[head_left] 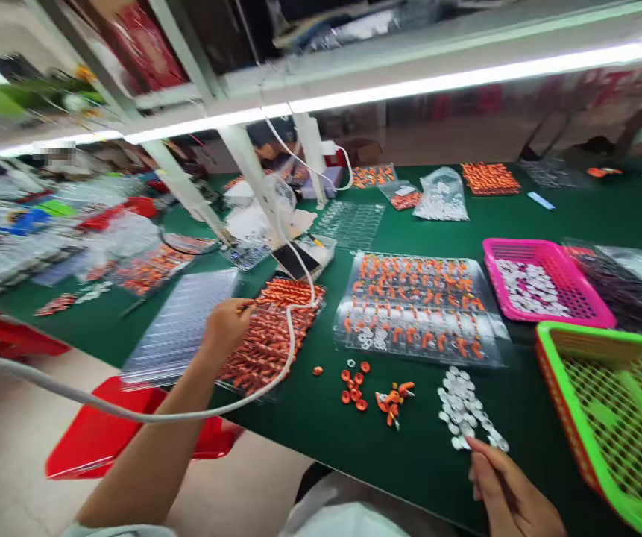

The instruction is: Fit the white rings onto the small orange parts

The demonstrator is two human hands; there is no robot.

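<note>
Green-topped workbench (522,216) under strip lighting. Left hand (225,328) extended forward-left, pinched on a thin tool (249,303) over the tray of orange parts (268,335), long axis running away. Right hand (508,485) nearer, at the bench edge, fingers loosely curled, touching the white discs (466,410); grip indeterminate.
</note>
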